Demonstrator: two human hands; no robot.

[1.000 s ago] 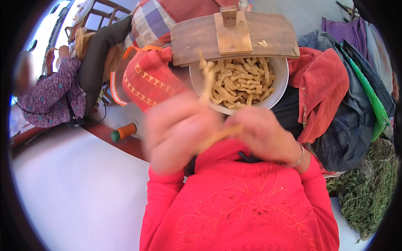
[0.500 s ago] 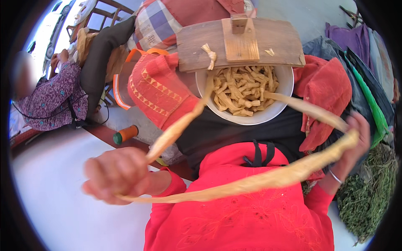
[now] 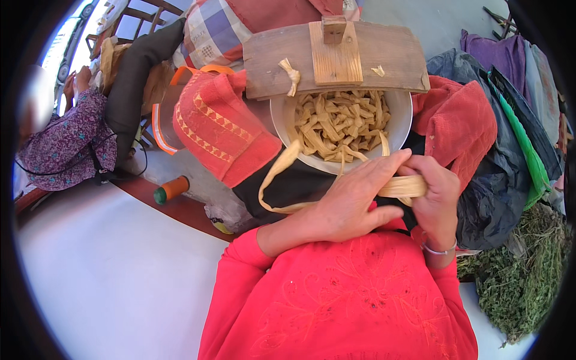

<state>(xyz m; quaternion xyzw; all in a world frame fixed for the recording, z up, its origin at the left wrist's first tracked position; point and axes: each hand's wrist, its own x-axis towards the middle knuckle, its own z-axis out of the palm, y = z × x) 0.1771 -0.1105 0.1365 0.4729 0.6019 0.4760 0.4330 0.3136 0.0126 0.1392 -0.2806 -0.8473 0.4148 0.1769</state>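
Note:
A long, flat, pale tan strip (image 3: pixel 403 186) is folded over at my right hand (image 3: pixel 437 195), whose fingers are closed around it. The strip's loose end curves up on the left, in front of the bowl. My left hand (image 3: pixel 358 203) lies across the strip with its fingers stretched out flat and its thumb toward the right hand; its palm side is hidden. Just beyond my hands stands a white bowl (image 3: pixel 405 123) heaped with short, knotted tan pieces (image 3: pixel 342 123). A wooden board (image 3: pixel 273 51) with a wooden block (image 3: pixel 336 57) covers its far side.
One knotted piece (image 3: pixel 290 77) and a small scrap (image 3: pixel 378 71) lie on the board. Red cloths (image 3: pixel 225 129) flank the bowl. An orange thread spool (image 3: pixel 172 189) is at left, dark plastic bags (image 3: pixel 489 198) and dried greenery (image 3: pixel 522 276) at right. Another person (image 3: pixel 75 141) sits far left.
My hands have come together in front of the bowl from wide apart. The strip, stretched between them before, is now gathered at my right hand. My left hand has opened out flat.

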